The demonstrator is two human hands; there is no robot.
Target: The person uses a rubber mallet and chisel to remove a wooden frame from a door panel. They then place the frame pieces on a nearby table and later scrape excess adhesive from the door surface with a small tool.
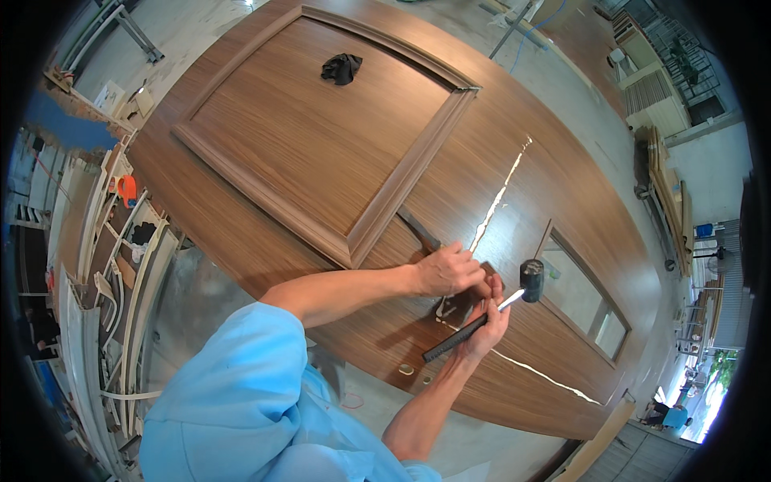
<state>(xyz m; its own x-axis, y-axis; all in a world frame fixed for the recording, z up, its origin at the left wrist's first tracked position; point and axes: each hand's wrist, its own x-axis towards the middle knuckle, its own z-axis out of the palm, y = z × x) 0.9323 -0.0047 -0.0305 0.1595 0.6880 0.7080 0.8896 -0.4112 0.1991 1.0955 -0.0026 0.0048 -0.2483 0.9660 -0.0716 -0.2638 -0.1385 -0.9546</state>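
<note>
Pale blue fabric, the sleeve of my work shirt point(241, 386), fills the lower edge, with both bare forearms rising from it toward the brown wood-veneer door panel point(337, 145) lying flat before me. My right hand point(486, 321) has its fingers wrapped tight around the black grip of a rubber-headed mallet point(482, 317); the shiny shaft runs up and right to the black head point(532, 277), which sits just above the door surface. My left hand point(450, 271) is directly beside it, fingers drawn together and pressed down on a small dark piece point(454, 309) at the door face; whether they pinch it or only steady it I cannot tell. Near the door's lower edge lie two small oval cut-outs point(407, 369). To the right, a narrow rectangular opening framed with moulding point(582, 293) shows the floor beneath. Farther off, a large raised moulding frame point(401, 181) borders a recessed panel, and a crumpled black cloth point(341, 68) rests on that panel. White curved trim strips point(136, 281) stand stacked at far left.
</note>
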